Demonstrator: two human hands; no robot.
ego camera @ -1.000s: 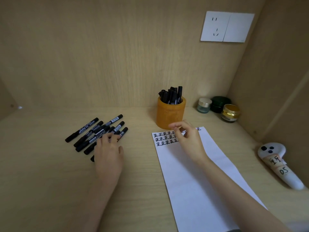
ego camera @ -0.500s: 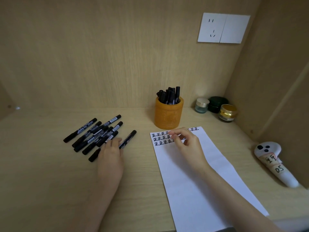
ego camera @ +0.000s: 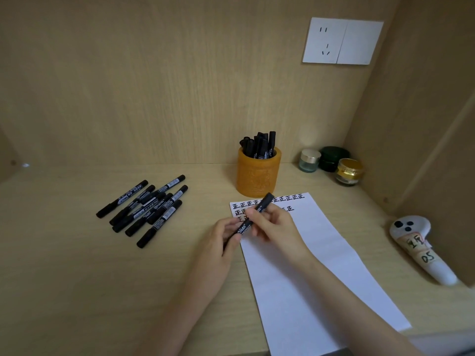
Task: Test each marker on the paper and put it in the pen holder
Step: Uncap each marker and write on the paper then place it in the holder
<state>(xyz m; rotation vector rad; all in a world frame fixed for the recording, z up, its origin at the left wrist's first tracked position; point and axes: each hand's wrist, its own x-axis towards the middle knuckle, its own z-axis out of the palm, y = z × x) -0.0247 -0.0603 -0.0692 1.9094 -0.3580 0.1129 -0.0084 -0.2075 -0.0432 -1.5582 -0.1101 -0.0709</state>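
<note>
The left hand [ego camera: 223,237] and right hand [ego camera: 277,227] grip 1 black plastic marker [ego camera: 253,217] over the white paper [ego camera: 308,265]; many fill the round orange pen holder [ego camera: 258,176], a pile of markers [ego camera: 144,209] waits.

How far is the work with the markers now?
Done: some markers stand in the pen holder, and test marks fill the top of the paper. In hand: the left hand and right hand hold one marker over the paper. Left: a pile of markers on the desk.
</note>
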